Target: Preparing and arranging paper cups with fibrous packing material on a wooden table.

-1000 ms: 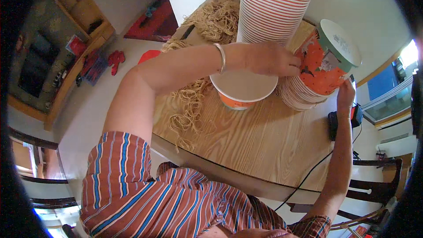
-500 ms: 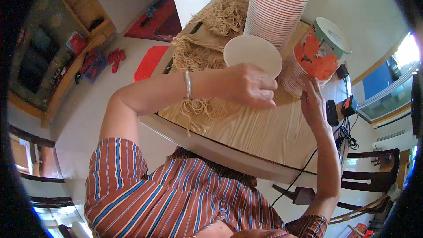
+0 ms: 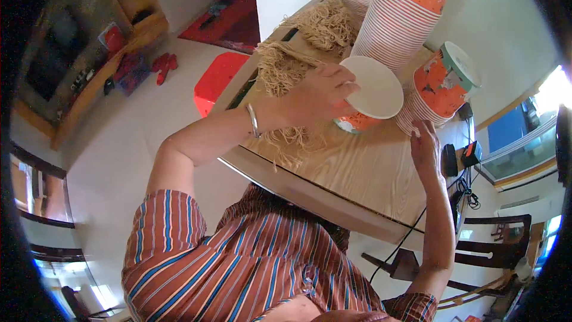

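Observation:
My left hand (image 3: 322, 96), with a silver bangle at its wrist, is over the table beside a paper tub (image 3: 375, 86) that lies tilted, its white inside facing me. The fingers look apart and slightly blurred, with nothing visible in them. Under and behind this hand lies a pile of tan stringy fibre (image 3: 328, 27). My right hand (image 3: 425, 150) has its fingertips bent against the lower rims of a short stack of orange paper tubs (image 3: 441, 90). A tall stack of white-rimmed paper tubs (image 3: 396, 24) leans behind the tilted tub.
A wooden table (image 3: 357, 167) carries these things. Black adapters and cables (image 3: 469, 188) lie along its right edge. A dark wooden chair (image 3: 494, 244) stands at the right. To the left are a red stool (image 3: 217, 80) and a red mat (image 3: 226, 21) on the floor.
My left hand has moved left and up, off the tilted tub's front, uncovering more of its orange side. My right hand's fingers have slid lower along the short stack. The view has shifted slightly.

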`<state>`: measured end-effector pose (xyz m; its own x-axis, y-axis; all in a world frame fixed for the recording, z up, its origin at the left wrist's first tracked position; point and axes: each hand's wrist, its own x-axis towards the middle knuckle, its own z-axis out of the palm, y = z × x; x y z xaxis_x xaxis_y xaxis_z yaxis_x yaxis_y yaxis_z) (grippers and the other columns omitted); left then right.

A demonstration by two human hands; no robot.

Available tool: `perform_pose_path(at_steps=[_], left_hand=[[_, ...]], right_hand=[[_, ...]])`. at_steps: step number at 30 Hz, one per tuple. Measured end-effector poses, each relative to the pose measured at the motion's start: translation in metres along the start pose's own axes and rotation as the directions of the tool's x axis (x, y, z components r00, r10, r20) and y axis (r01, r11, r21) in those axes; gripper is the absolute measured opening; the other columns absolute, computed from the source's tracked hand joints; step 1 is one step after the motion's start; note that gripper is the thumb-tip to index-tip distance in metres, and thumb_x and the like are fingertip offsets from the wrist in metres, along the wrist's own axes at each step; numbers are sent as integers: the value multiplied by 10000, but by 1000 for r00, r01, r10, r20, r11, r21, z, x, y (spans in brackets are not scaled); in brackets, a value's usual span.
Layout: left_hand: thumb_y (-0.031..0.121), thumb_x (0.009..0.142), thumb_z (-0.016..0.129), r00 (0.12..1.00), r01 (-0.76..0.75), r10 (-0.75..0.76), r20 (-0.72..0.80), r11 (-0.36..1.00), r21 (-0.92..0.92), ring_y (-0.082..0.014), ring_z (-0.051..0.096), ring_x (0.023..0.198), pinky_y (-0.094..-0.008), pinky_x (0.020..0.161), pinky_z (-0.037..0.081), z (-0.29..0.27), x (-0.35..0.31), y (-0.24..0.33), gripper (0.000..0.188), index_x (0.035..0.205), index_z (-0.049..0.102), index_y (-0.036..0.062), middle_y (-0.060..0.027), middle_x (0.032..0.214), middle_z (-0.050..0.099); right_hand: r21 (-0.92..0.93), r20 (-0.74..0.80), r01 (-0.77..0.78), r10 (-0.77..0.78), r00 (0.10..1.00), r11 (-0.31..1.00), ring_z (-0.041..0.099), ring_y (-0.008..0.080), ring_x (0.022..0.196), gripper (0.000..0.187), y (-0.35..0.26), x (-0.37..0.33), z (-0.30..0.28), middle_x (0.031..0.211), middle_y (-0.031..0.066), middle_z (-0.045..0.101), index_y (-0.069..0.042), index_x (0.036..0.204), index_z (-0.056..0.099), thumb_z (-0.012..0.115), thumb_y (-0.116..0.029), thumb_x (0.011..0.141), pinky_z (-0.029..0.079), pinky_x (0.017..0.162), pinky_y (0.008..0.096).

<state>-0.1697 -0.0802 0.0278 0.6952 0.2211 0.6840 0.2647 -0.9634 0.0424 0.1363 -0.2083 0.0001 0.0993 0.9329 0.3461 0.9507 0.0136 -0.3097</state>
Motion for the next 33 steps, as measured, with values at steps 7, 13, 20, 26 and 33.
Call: perform_pose_path(at_steps=[7,13,20,26,33], left_hand=[[142,730,665,991,-120,118,56,992,42,-250,514,1109,-445,1009,355,10,-14,-9,281,995,597,77,-73,1043,572],[165,791,573,974,-174,157,165,981,90,-212,593,1043,-502,1049,331,2,-11,19,179,951,650,144,-17,951,635],[158,789,559,984,-174,174,-25,985,-4,-180,596,1018,-541,1058,321,5,-45,83,186,948,657,160,-1,955,641],[168,835,543,981,-192,177,-82,948,-253,-213,560,1106,-543,1050,333,10,-60,139,236,1050,630,126,-39,1104,618],[136,778,613,976,169,-188,-106,972,-166,-281,552,989,-439,935,423,-9,-128,81,220,989,618,74,-83,959,581]], right_hand=[[260,73,-87,71,995,962,629,292,732,211,-28,-11,4,902,138,635,-66,1108,587,570,-105,901,503,663,359],[589,-29,-159,217,976,792,561,108,640,243,-72,-20,-22,765,35,618,-83,1173,585,557,-155,942,485,592,253],[567,112,-192,156,981,801,560,100,586,144,-78,-69,-34,682,36,590,-38,989,630,569,-150,922,487,566,270],[316,241,-244,171,955,917,409,12,550,224,-32,-72,-34,636,-59,471,-54,768,554,587,-203,932,349,469,205],[366,213,-437,382,899,822,455,43,484,284,-29,-82,-50,655,-21,526,-51,790,583,558,-284,950,379,376,220]])
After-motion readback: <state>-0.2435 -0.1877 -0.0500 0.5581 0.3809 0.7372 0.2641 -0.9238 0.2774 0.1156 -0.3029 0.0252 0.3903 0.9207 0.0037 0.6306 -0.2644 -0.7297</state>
